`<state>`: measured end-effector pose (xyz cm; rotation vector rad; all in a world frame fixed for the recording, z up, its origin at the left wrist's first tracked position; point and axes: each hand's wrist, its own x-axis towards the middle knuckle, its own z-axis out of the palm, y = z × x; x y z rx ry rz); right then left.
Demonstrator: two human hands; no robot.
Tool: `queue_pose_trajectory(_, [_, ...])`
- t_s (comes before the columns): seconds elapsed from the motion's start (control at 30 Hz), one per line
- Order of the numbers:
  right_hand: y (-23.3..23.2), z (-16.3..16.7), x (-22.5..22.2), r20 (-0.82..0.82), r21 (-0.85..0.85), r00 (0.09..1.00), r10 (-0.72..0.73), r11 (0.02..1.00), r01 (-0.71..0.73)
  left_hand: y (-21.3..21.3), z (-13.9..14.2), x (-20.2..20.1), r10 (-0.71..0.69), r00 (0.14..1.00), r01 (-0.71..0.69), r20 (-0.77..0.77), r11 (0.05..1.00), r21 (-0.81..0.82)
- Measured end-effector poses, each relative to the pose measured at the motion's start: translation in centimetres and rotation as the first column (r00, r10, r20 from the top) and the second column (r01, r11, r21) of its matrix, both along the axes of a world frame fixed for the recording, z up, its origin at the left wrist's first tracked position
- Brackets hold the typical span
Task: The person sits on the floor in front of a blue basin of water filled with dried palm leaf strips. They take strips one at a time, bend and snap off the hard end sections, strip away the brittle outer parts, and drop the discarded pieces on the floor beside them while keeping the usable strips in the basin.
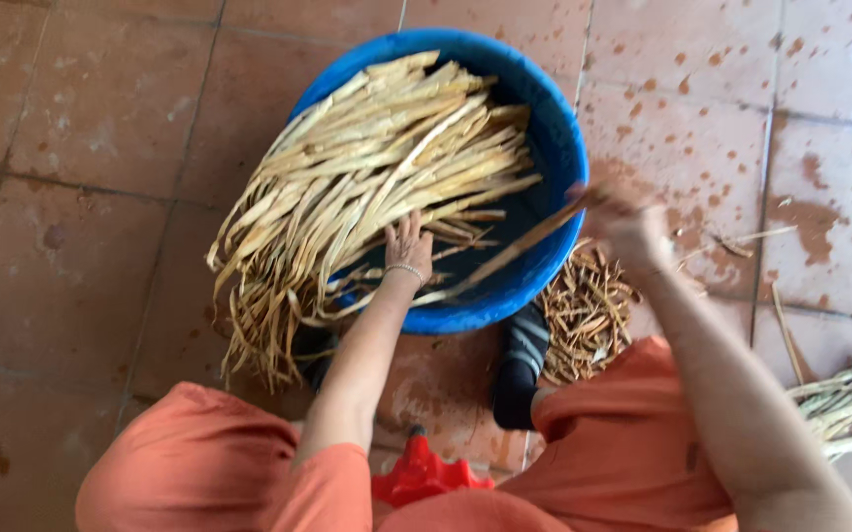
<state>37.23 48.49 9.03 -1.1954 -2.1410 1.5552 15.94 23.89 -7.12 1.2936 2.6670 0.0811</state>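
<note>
**Hands at the blue basin**

The left hand (408, 246) lies spread on pale fibre strips (367, 187) draped over the blue basin (554, 138). The right hand (628, 229), blurred beside the basin's rim, pinches one strip (515, 251). A pile of brown scraps (589, 315) lies just beside the basin.

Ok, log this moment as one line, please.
left hand: resting on pale flat fibre strips | right hand: blurred, holding one strip | round blue plastic tub: strips draped over rim
</note>
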Motion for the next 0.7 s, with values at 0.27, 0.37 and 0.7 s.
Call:
queue_pose_trajectory(0.27, [-0.3, -6.2, -2.5, 0.065, 0.002, 0.994, 0.091, 0.996, -0.092, 0.4, 2.7, 0.9, 0.044, 0.981, -0.085, 0.191, 0.973, 0.212])
queue_pose_trajectory(0.37, [0.9, -5.2, -3.0, -0.092, -0.238, 0.988, -0.128, 0.966, 0.103, -0.7, 4.9, 2.1, -0.029, 0.974, -0.122, 0.224, 0.769, 0.627])
queue_pose_trajectory(0.7, [2.4, 2.2, -4.6, -0.540, -0.603, 0.732, -0.415, 0.798, 0.008, -2.9, 12.4, 8.2, -0.248, 0.779, -0.414, 0.576, 0.486, 0.769])
